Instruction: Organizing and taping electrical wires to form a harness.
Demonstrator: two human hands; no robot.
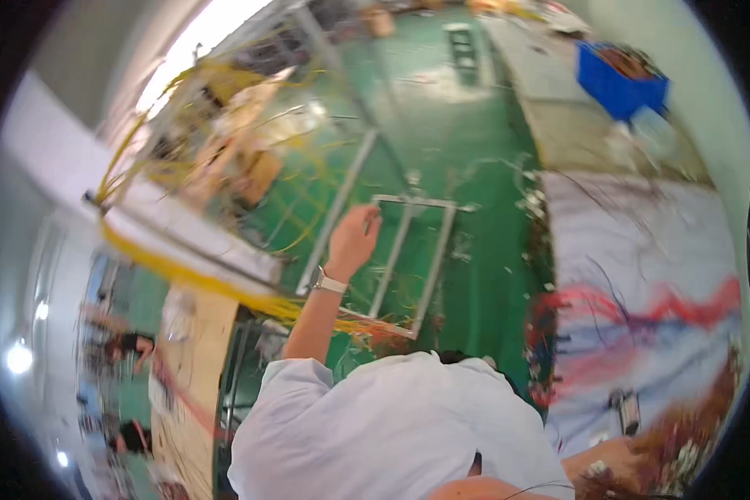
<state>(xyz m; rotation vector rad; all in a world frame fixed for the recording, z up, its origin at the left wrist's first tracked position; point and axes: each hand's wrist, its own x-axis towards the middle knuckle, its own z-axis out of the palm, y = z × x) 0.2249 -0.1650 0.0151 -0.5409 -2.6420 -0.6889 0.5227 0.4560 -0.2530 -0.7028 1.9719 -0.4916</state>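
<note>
My left hand (355, 237), with a light-strapped watch (328, 282) on its wrist, is raised near the upper corner of a grey metal frame (446, 250). Its fingers look curled in; blur hides what they hold, if anything. Below the wrist, a yellow cable bundle (200, 283) runs toward the foot of the frame. At the lower right, my right hand (612, 462) reaches to a brown wire bundle with white connectors (683, 450) on the table. Its fingers are smeared and partly lost among the wires.
A white-covered table (642, 221) along the right bears blurred red wires (683, 308) and a small dark device (629, 412). Farther back stands a blue bin (621, 83). Cluttered cartons (258, 175) fill the left side. Other people (133, 346) are by a wooden table (192, 367).
</note>
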